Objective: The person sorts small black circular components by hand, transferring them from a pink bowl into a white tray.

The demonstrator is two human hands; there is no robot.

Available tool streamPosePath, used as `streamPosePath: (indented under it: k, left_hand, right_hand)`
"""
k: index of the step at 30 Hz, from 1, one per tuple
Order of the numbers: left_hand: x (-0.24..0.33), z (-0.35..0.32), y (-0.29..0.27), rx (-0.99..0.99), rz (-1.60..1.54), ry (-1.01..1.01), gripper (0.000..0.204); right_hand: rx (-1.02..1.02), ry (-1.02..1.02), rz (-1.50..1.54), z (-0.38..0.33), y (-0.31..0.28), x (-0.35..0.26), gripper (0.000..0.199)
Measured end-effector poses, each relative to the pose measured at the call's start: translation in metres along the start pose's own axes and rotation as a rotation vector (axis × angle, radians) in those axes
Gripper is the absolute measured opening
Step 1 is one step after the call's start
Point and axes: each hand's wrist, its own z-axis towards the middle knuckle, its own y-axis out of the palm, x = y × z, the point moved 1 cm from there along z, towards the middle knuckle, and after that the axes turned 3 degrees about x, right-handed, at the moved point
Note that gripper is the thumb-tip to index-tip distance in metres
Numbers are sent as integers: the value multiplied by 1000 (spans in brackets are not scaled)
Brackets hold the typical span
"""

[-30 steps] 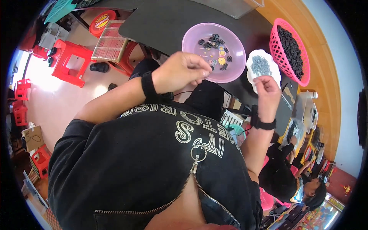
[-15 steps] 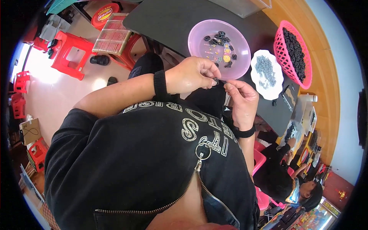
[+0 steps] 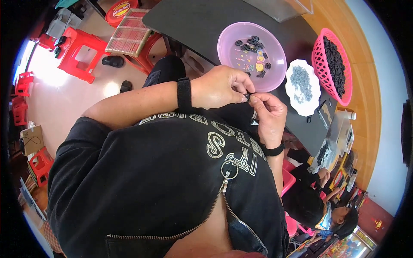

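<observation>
L hand (image 3: 228, 90) & R hand (image 3: 269, 114) meet at the fingertips. L thumb & fingers pinch a small black part (image 3: 247, 97); can't tell if R fingertips also grip sth. Part is held nr the close rim of a lilac bowl (image 3: 277, 49) w/ similar black pcs. To R: white scalloped dish (image 3: 307, 109) w/ grey bits (image 3: 301, 82), then pink basket (image 3: 319, 61) of black pcs.

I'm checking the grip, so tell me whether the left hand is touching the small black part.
Touching. The head view shows the left hand pinching the small black part at its thumb and fingertips.
</observation>
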Motion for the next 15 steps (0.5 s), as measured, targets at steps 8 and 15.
streamPosePath:
  k: [8, 15]
  left_hand:
    - [0, -4, 0, -14, 87, 1, 20]
    - [-10, -3, 3, -14, 97, 51, 20]
  right_hand:
    - [-48, -2, -146, -3, 2, 1, 4]
    - [-55, -83, -261, -2, 3, 5, 6]
